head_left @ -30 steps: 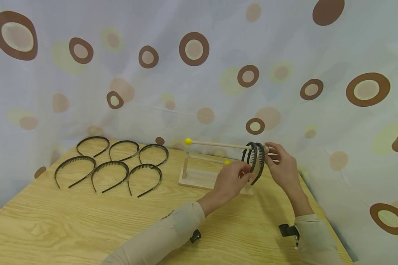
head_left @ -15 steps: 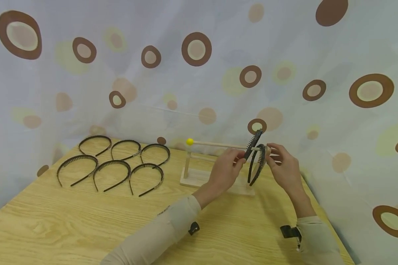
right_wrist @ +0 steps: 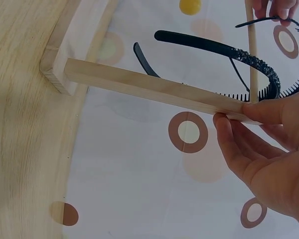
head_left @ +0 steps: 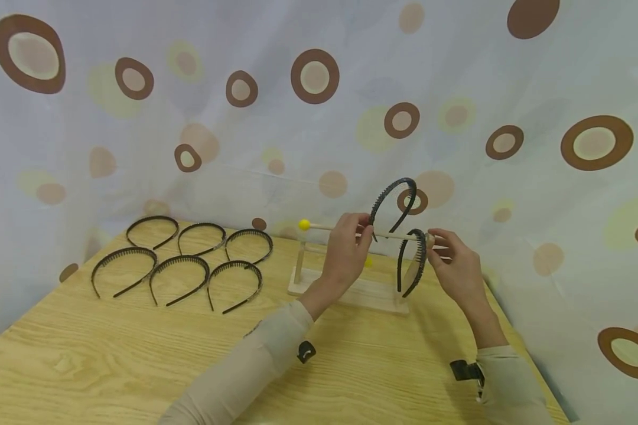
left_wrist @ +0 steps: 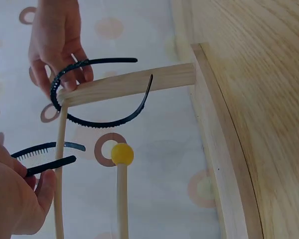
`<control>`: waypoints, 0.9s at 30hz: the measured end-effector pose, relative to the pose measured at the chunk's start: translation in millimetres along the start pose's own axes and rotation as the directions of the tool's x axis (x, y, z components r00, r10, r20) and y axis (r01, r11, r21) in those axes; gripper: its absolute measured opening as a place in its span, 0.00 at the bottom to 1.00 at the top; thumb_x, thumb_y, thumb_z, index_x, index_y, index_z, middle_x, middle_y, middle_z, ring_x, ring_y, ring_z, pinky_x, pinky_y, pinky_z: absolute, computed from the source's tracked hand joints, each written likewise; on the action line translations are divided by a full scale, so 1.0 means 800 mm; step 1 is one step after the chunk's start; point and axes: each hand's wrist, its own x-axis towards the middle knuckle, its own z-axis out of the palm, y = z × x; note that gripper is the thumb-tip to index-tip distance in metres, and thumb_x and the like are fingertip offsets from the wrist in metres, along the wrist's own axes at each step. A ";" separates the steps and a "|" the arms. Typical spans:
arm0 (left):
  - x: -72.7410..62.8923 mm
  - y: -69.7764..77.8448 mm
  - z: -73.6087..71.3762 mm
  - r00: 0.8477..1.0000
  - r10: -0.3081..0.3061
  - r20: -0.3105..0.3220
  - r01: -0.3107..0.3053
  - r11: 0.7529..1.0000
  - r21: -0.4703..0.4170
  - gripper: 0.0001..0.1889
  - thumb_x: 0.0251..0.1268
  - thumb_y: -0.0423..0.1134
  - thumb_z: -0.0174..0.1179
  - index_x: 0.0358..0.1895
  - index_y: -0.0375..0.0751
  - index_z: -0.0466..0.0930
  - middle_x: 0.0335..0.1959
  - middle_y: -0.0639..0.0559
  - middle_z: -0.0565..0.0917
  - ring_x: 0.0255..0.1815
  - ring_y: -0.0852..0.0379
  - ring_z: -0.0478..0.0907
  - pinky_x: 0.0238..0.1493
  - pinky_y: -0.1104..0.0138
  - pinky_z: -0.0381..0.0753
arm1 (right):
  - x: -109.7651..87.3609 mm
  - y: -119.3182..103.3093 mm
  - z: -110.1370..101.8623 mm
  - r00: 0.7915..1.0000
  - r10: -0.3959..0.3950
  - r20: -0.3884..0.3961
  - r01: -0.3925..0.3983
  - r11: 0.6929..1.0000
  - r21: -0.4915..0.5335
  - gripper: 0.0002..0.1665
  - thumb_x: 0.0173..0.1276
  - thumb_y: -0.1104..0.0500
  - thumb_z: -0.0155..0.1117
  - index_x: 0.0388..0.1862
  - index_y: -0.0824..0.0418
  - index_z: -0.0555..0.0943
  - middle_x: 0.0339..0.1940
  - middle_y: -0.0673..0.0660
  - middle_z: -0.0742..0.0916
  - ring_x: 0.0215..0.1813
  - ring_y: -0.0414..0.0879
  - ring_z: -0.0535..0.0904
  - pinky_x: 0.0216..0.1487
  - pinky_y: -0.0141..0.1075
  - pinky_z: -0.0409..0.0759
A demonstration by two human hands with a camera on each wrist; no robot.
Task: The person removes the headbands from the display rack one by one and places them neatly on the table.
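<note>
In the head view my left hand (head_left: 345, 251) pinches a black toothed headband (head_left: 412, 190) by an end, its arch upright above the upper rod (head_left: 320, 226) of a wooden stand (head_left: 374, 296). Beside that rod, the left wrist view shows the held headband's ends (left_wrist: 52, 165). Another headband (head_left: 422, 260), with a glittery section (right_wrist: 256, 62) in the right wrist view, hangs on the rod's right end. My right hand (head_left: 457, 268) grips the top of the stand's right upright (right_wrist: 154, 90) between thumb and fingers, close to the hanging headband.
Several black headbands lie in two rows on the left of the wood-grain table (head_left: 138, 348), one of them in the front row (head_left: 178, 260). Yellow balls cap the rods, one at the upper rod's left end (head_left: 304, 225). A patterned curtain (head_left: 276, 136) stands behind.
My left hand has lifted one headband up from beside the hanging one and moved it left along the rod. The right hand keeps its hold on the stand.
</note>
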 end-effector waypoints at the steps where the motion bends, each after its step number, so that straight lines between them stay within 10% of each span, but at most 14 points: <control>1: 0.003 0.000 -0.003 1.000 -0.010 -0.009 0.010 1.000 -0.010 0.09 0.77 0.31 0.56 0.54 0.32 0.79 0.46 0.44 0.79 0.43 0.55 0.82 0.44 0.75 0.81 | 0.001 -0.001 -0.001 1.000 0.001 0.000 -0.001 1.000 0.000 0.23 0.75 0.66 0.62 0.67 0.62 0.77 0.56 0.69 0.84 0.51 0.63 0.85 0.49 0.51 0.84; 18: 0.038 0.027 -0.050 0.986 -0.142 -0.082 0.118 0.962 -0.246 0.10 0.75 0.30 0.58 0.53 0.31 0.81 0.45 0.46 0.82 0.39 0.51 0.84 0.39 0.69 0.86 | 0.008 0.005 -0.024 1.000 0.013 -0.023 -0.013 0.999 -0.040 0.23 0.73 0.68 0.64 0.66 0.60 0.78 0.54 0.67 0.86 0.49 0.62 0.86 0.45 0.41 0.85; 23: 0.034 0.031 -0.087 0.975 -0.221 -0.027 0.198 0.918 -0.345 0.10 0.76 0.31 0.57 0.53 0.31 0.81 0.45 0.44 0.82 0.41 0.42 0.85 0.42 0.59 0.87 | 0.003 0.017 -0.028 1.000 0.011 -0.007 -0.011 1.000 -0.026 0.23 0.73 0.67 0.64 0.66 0.61 0.78 0.55 0.68 0.85 0.50 0.63 0.85 0.42 0.26 0.82; 27: 0.038 0.032 -0.121 0.959 -0.283 0.022 0.273 0.899 -0.343 0.10 0.77 0.32 0.57 0.54 0.33 0.81 0.46 0.41 0.82 0.43 0.41 0.85 0.45 0.57 0.87 | -0.003 0.028 -0.038 0.999 0.043 0.012 -0.042 0.998 -0.044 0.23 0.76 0.65 0.62 0.68 0.60 0.77 0.56 0.69 0.85 0.52 0.65 0.84 0.45 0.38 0.85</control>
